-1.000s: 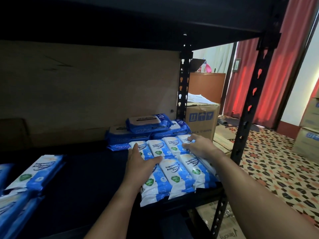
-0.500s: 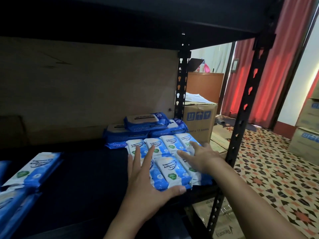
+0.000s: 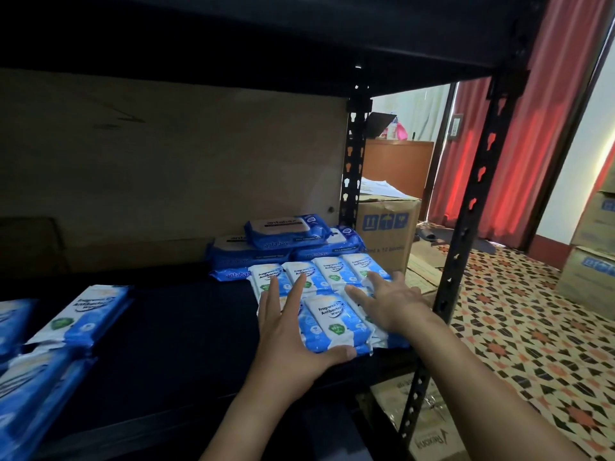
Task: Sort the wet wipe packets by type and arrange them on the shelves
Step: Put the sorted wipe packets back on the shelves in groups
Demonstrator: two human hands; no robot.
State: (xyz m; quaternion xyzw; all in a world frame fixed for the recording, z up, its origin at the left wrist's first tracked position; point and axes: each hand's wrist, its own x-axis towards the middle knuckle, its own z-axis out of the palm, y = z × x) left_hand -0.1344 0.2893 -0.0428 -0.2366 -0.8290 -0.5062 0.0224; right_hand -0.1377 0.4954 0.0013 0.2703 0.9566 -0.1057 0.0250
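Glossy crinkled packets (image 3: 334,322) — flat rectangles

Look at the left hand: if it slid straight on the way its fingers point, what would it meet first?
The left hand points toward the shelf's back. Its fingertips already lie on the rear row of white antibacterial packets; beyond those, it would probably meet the stacked blue antabax packs, though depth is unclear.

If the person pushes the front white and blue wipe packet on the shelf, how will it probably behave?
The front packet is a flat soft pouch, so it will likely bend slightly rather than roll. Its glossy film looks slippery, so it may slide over the packets beneath it. The left hand and right hand lie flat, probably enough to steer it.
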